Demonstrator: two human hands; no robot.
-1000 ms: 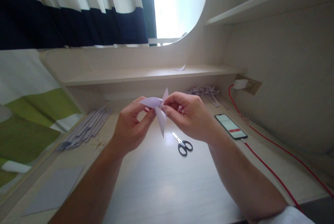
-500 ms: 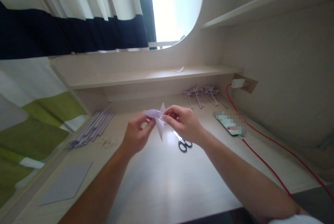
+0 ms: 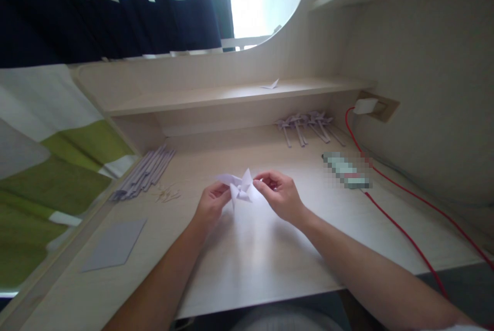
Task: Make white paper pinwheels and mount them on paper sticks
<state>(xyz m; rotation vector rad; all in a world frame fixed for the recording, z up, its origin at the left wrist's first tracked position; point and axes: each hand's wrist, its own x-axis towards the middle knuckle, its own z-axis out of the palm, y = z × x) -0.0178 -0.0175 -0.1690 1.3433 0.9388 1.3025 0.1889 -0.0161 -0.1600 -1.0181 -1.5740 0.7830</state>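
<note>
At table centre, low over the pale wood: a folded pale-lilac paper pinwheel (image 3: 240, 187), pinched from both sides. Left hand (image 3: 211, 205) at its 8 o'clock, thumb and forefinger closed together on the lower left vane. Right hand (image 3: 278, 195) at its 3 o'clock, fingertips closed together on the right edge of the same piece. Both grips clamped on the paper, so neither hand loose. Pointed vanes standing up and out toward 10 and 12 o'clock.

Toward 10 o'clock from the hands, a bundle of rolled lilac paper sticks (image 3: 144, 173) lying side by side near the table's left edge, with a small scatter of pale pins or slivers (image 3: 166, 194) just beside their near end; too small to tell which. At 8 o'clock, well apart, a flat grey-lilac paper sheet (image 3: 115, 244) lying on the table (image 3: 254, 259).

At 1 o'clock, against the back, a row of finished pinwheels on sticks (image 3: 306, 124). At 3 o'clock, a blurred-out flat item (image 3: 346, 170) with a red cable (image 3: 389, 220) running from it, up to a white charger (image 3: 366, 105) in the wall socket and down toward the near right corner. On the shelf (image 3: 216, 97) at 12 o'clock, one small folded paper scrap (image 3: 270, 84). Striped curtain (image 3: 96, 22) across the upper left.
</note>
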